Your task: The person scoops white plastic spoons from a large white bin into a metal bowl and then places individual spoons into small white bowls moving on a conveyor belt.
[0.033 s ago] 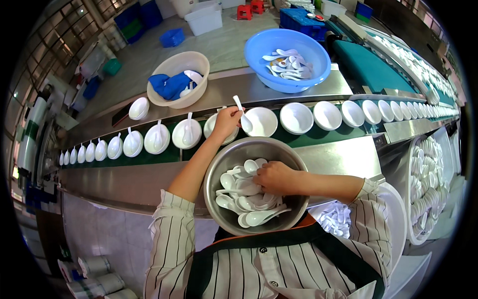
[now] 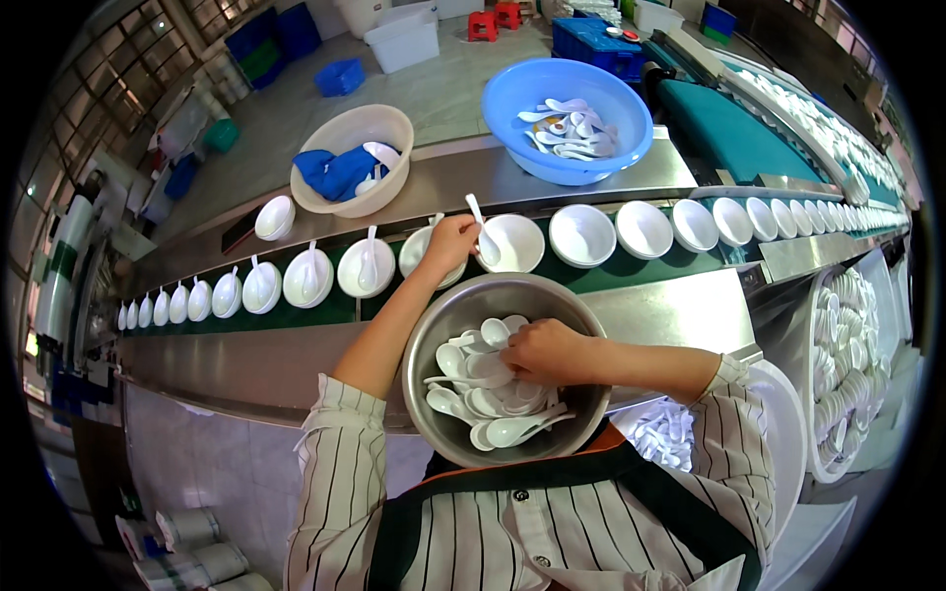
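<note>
My left hand [image 2: 453, 244] pinches a white soup spoon [image 2: 483, 232] by its middle, over the left side of a white bowl [image 2: 516, 242]. The spoon's handle points up and its scoop hangs at the bowl's inner edge. Against my body stands a steel basin [image 2: 422, 419] with a heap of white spoons [image 2: 512, 431] in it. Down among those spoons is my right hand [image 2: 547, 352], fingers curled closed; what they grip is hidden. Bowls left of my left hand, such as this bowl [image 2: 307, 278], each hold a spoon. Those to the right, like this bowl [image 2: 583, 236], hold none.
The bowls stand in a row on a green conveyor belt [image 2: 631, 274] with steel ledges. Beyond it sit a cream basin [image 2: 402, 148] with a blue cloth and a blue basin [image 2: 498, 98] of spoons. A white tub [image 2: 783, 424] is at my right; a teal conveyor [image 2: 734, 138] lies far right.
The row of bowls has slid slightly left along the belt. My left hand, with the spoon, has dipped a little; my right hand stays in the basin.
</note>
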`<act>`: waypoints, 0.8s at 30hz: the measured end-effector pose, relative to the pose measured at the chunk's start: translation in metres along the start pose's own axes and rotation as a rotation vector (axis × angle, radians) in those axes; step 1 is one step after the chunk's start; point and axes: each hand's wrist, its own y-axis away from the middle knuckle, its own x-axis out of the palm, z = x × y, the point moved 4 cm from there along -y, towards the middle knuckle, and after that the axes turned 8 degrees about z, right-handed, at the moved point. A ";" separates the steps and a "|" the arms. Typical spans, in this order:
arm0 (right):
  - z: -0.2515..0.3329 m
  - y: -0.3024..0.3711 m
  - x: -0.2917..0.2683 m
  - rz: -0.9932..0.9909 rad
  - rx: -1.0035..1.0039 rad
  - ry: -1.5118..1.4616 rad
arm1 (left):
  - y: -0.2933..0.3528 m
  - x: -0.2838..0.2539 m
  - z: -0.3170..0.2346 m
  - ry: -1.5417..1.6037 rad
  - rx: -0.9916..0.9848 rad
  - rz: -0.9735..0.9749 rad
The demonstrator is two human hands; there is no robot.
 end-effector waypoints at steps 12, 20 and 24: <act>-0.049 0.020 -0.085 -0.093 0.184 -0.490 | 0.114 0.027 -0.108 -0.704 -0.094 0.428; -0.004 0.012 -0.014 0.117 -0.146 0.189 | 0.161 0.057 -0.054 -0.842 0.025 0.709; -0.008 0.021 -0.039 0.199 -0.073 -0.094 | 0.159 0.045 -0.078 -0.710 0.052 0.706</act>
